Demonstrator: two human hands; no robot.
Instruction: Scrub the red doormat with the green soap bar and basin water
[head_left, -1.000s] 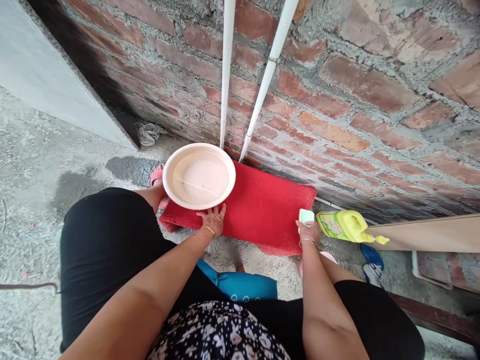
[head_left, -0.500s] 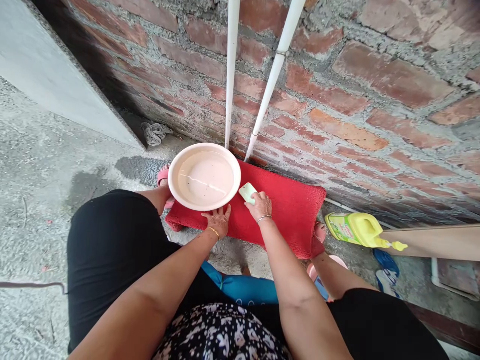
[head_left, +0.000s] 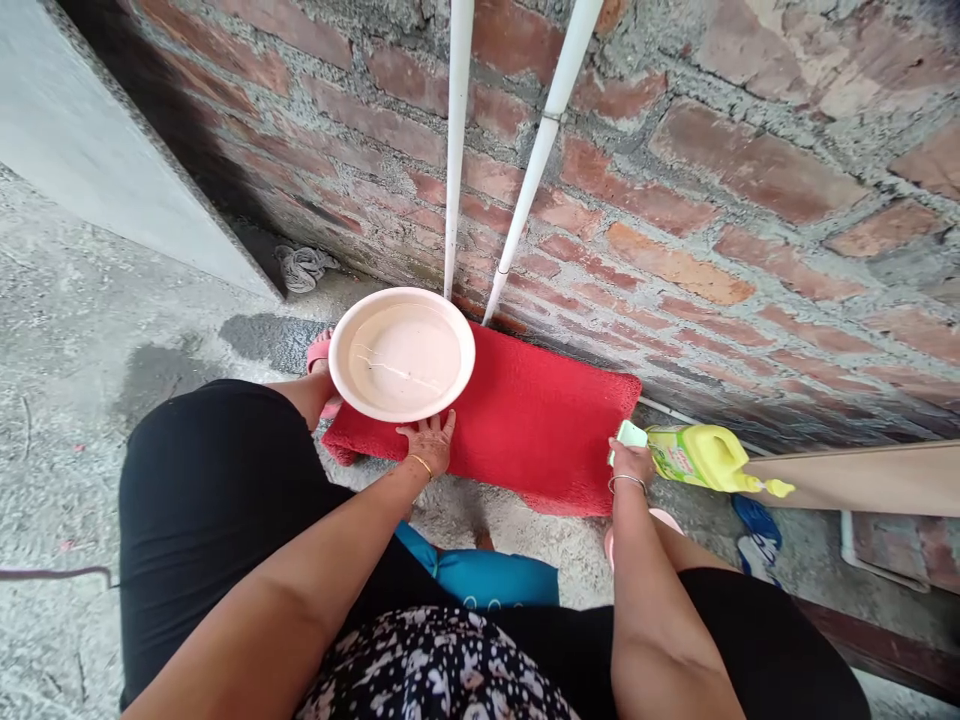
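Observation:
A red plush cloth lies draped over a low bench in front of me. My left hand rests flat on its near edge with fingers spread, nearest to a pale pink basin of water. At the cloth's right end, my right hand is closed on a pale green scrub brush; the underside of the brush is hidden. Just right of that hand, a yellow detergent jug stands on the ground.
A brick wall with two white pipes rises behind the bench. A coiled grey rope or rag lies at the wall's foot. Blue and white shoes are at right, and a grey slab leans at upper left.
My right hand has moved right with the brush, from the cloth's middle beside the basin to its right end. My left hand stays at the near edge.

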